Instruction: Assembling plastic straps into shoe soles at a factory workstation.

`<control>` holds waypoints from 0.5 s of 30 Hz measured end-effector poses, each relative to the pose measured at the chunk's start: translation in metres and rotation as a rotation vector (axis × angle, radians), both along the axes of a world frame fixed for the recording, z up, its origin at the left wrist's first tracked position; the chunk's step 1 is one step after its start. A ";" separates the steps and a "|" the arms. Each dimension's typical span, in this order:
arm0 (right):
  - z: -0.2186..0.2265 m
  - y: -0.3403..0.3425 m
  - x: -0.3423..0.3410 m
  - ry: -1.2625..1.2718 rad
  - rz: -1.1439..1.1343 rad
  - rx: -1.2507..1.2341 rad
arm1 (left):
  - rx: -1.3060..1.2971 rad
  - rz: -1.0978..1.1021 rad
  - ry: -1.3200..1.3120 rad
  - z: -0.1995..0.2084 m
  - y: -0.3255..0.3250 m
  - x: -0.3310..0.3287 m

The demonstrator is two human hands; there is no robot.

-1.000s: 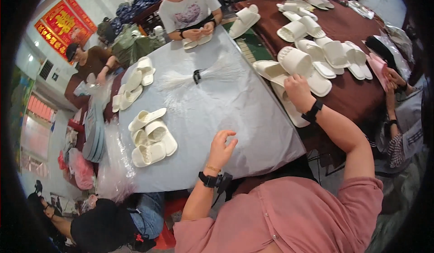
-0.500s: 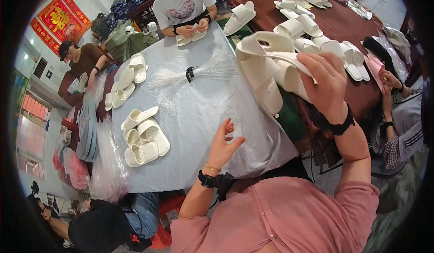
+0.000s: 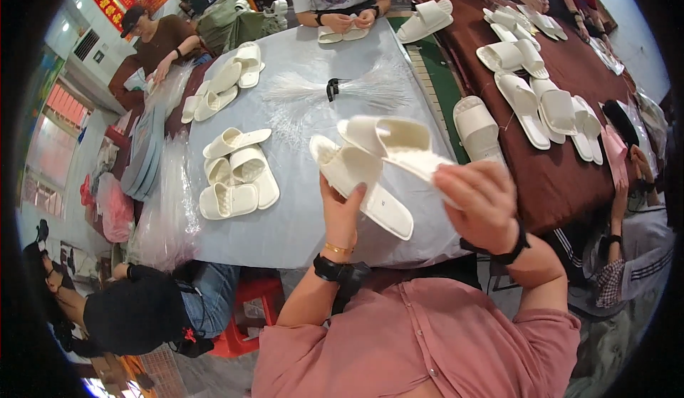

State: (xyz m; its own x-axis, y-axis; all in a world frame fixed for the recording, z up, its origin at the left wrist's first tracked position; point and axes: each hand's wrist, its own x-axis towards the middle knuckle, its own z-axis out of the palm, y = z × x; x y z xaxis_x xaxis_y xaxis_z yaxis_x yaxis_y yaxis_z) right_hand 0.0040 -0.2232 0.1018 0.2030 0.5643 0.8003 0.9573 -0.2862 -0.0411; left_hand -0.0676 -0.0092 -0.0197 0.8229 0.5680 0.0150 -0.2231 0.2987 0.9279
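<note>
Two white slippers are held up in front of me over the grey-covered table (image 3: pixel 306 245). My left hand (image 3: pixel 340 216) is closed on the edge of one slipper (image 3: pixel 370 191), its thumb lying on the footbed. The other slipper (image 3: pixel 399 142) points away from me, and my slightly blurred right hand (image 3: pixel 484 206) grips its near end. The two slippers overlap in view; whether they touch is unclear. Left of my left hand, a small cluster of white slippers (image 3: pixel 239 177) rests on the table, some stacked on others.
A bundle of clear plastic strands (image 3: pixel 335 90), bound in black, lies at the table's middle. More slippers (image 3: pixel 246 67) sit at the far left. A brown-covered table (image 3: pixel 563 191) on the right bears several slippers. Co-workers sit around; one person's hands (image 3: pixel 349 22) work opposite me.
My right hand has come left from beside the brown table, bringing a slipper in front of me. My left hand, empty before, now grips a slipper. The whole view has shifted.
</note>
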 end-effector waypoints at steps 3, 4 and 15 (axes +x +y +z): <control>-0.071 0.021 0.002 0.031 -0.051 -0.264 | -0.231 0.059 0.317 -0.054 0.037 -0.013; -0.099 0.021 0.000 0.123 -0.051 -0.416 | -0.231 0.075 0.312 -0.070 0.044 -0.018; -0.155 0.022 0.009 0.720 -0.171 -0.474 | 1.137 0.011 0.375 -0.076 0.054 -0.016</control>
State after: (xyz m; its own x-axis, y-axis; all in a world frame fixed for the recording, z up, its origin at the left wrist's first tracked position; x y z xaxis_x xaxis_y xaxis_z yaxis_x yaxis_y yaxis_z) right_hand 0.0129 -0.2008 -0.0535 0.6805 0.7202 0.1348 0.6871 -0.5633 -0.4589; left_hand -0.0839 0.0446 -0.0959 0.8787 0.3917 0.2729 0.1207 -0.7354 0.6668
